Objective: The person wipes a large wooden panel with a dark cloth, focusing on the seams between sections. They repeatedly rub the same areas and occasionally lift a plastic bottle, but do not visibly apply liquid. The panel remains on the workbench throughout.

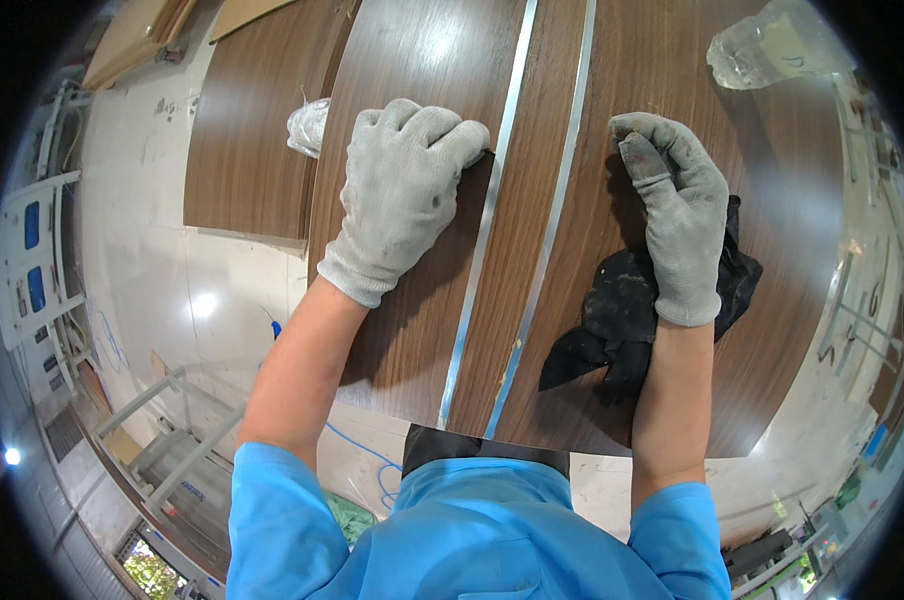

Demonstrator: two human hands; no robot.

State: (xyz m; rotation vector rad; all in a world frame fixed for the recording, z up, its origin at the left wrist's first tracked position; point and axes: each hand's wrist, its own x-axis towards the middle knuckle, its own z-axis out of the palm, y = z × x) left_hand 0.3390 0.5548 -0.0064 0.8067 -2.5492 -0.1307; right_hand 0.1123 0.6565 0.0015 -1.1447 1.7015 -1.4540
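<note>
A dark brown wood-grain panel (772,260) lies in front of me, with two shiny silver strips running along it, a left strip (483,225) and a right strip (557,215). My left hand (402,185), in a grey knit glove, is closed over the panel beside the left strip. A small dark tip shows at its thumb; what it belongs to is hidden. My right hand (687,215), gloved with stained fingertips, is curled with thumb and fingers close together above the panel. Anything in its pinch is hidden. A crumpled black cloth (617,305) lies under my right wrist.
A clear plastic container (777,45) stands at the panel's far right. More brown panels (247,150) are stacked at the left, with a plastic-wrapped roll (309,128) between. A metal frame (177,425) stands lower left, and a blue hose (367,450) lies on the floor.
</note>
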